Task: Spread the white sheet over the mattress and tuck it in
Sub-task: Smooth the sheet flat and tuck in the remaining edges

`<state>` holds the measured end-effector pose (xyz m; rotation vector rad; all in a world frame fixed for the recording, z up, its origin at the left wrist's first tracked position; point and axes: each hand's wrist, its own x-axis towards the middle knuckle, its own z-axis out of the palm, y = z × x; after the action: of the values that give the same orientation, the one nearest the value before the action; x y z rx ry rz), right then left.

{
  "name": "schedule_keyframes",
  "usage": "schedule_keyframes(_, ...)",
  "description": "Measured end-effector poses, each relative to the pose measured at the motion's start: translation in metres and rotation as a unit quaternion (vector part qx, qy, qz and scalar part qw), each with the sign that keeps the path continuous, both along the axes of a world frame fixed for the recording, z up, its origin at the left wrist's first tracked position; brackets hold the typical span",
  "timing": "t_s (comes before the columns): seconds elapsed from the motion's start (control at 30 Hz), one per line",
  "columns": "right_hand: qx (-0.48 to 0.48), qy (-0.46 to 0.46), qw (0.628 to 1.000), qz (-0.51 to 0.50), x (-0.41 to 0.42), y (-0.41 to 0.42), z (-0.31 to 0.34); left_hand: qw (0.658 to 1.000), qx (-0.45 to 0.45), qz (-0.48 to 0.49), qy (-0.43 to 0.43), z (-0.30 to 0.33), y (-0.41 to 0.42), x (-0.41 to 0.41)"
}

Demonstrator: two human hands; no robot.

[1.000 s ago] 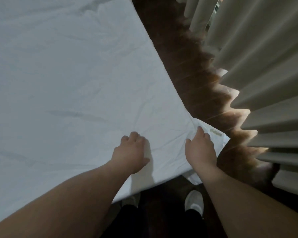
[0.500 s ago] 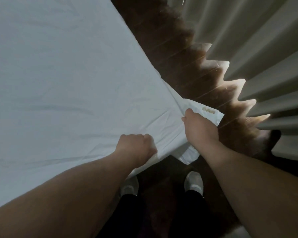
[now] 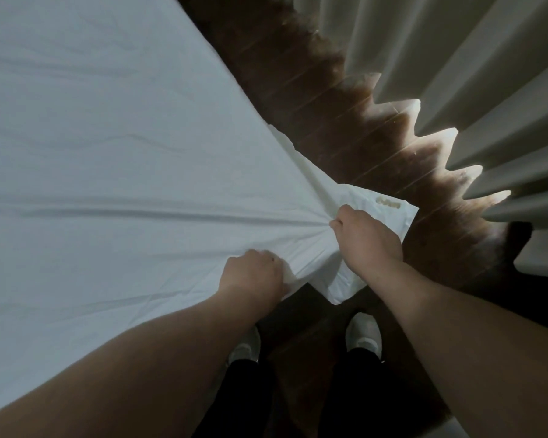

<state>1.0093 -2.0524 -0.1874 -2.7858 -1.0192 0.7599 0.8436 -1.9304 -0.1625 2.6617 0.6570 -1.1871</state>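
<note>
Both hands have a closed grip on the wide white cotton sheet [image 3: 114, 159] at the near corner of the bed: the right hand [image 3: 366, 238] has its fingers curled round a bunch of cloth from which creases fan out, and the left hand [image 3: 255, 273], just to the left of it and nearer the body, pinches the hem with bent fingers. The sheet lies spread flat across the mattress beyond and to the left of the grip, with one long crease running leftward from the right hand's bunch; its loose corner flap, bearing a small yellowish label [image 3: 388, 203], hangs free just right of and below the grip, over the dark wooden floor [image 3: 329, 99]. Pleated pale curtains [image 3: 456, 74] stand well beyond the grip to the right, and two white shoes [image 3: 363, 335] show below it. To do this step well, I judge the pull should be even and straight toward the corner so the long crease flattens, then the hanging flap should be folded under the mattress edge while one hand keeps tension. Compared with a second ago, the left hand, which then lay flat on the cloth, has closed on the hem, the right hand has gathered more cloth, and the crease has appeared.
</note>
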Motion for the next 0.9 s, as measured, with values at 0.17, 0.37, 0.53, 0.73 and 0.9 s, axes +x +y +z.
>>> schedule_keyframes(0.17, 0.017, 0.039, 0.998, -0.044, -0.007, 0.005, 0.004, 0.995, -0.049, -0.074, 0.041, -0.015, -0.002, 0.000)
schedule_keyframes(0.37, 0.013, 0.078, 0.995, -0.059, -0.012, -0.008, 0.003, 0.977, -0.177, -0.111, -0.029, 0.004, 0.019, -0.015)
schedule_keyframes(0.53, 0.026, 0.082, 0.992, -0.089, -0.016, 0.006, 0.011, 0.970, -0.185, -0.117, -0.104, 0.012, 0.016, -0.023)
schedule_keyframes(0.73, 0.035, 0.168, 0.984, -0.046, -0.024, 0.058, 0.008, 0.957, 0.079, 0.237, -0.146, 0.003, 0.051, -0.020)
schedule_keyframes(0.9, 0.002, 0.189, 0.982, -0.025, -0.024, 0.037, -0.001, 0.940, 0.003, 0.335, -0.061, -0.008, 0.056, -0.030)
